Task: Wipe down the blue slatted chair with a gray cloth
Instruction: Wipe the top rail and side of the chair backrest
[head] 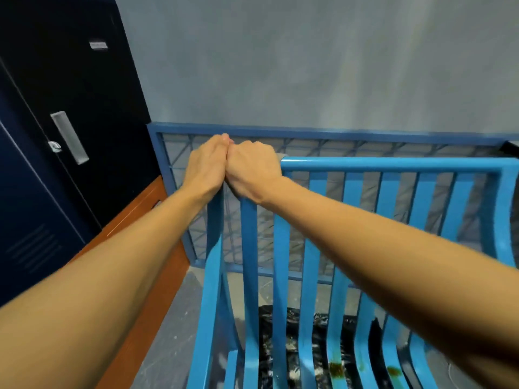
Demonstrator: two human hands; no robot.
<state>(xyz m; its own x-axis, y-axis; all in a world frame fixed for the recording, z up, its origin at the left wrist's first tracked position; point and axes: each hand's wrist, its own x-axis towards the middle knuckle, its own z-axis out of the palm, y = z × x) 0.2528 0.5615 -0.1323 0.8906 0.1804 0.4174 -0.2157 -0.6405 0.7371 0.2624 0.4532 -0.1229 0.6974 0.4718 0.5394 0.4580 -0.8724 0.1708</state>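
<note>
The blue slatted chair fills the lower right, its backrest facing me and its curved slats running down to the seat. Both hands sit side by side, touching, at the top left corner of the backrest. My left hand curls over the corner post. My right hand curls over the top rail, and a small pale sliver of the gray cloth shows at its right edge. The rest of the cloth is hidden under the hands. Rust spots mark the seat slats.
A blue metal frame with wire mesh leans on the gray wall behind the chair. Dark blue lockers stand at the left, beside an orange-brown strip along the floor. A black plastic sheet lies under the seat.
</note>
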